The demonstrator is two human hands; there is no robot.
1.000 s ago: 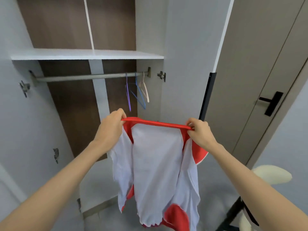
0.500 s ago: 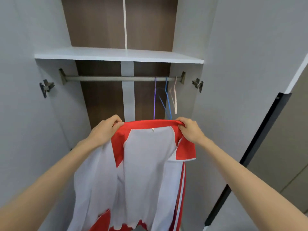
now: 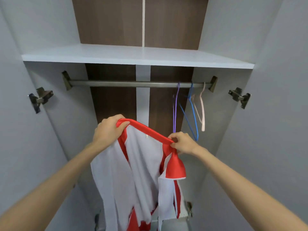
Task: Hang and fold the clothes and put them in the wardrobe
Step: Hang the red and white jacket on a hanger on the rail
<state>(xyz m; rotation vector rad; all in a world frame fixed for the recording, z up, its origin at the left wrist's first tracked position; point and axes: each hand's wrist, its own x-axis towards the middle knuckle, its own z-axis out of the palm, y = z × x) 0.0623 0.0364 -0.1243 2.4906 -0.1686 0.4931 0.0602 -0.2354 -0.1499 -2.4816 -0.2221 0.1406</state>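
Observation:
A red and white garment [image 3: 141,165] hangs in front of the open wardrobe, inside out, its red top edge stretched between my hands. My left hand [image 3: 109,131] grips the left end of that red edge. My right hand [image 3: 182,144] pinches the right end, lower than the left, with a red sleeve drooping below it. Behind, the metal rail [image 3: 133,84] carries three empty hangers at its right end: purple [image 3: 175,110], blue [image 3: 193,114] and pale pink [image 3: 202,110]. The garment's lower part runs out of view.
A white shelf [image 3: 136,55] spans the wardrobe above the rail. Both grey doors stand open, with hinges at the left [image 3: 40,98] and right [image 3: 239,97]. The left stretch of the rail is bare.
The view has closed in on the wardrobe and turned up toward the rail. My hands have come closer together and the garment's top edge now slopes down to the right.

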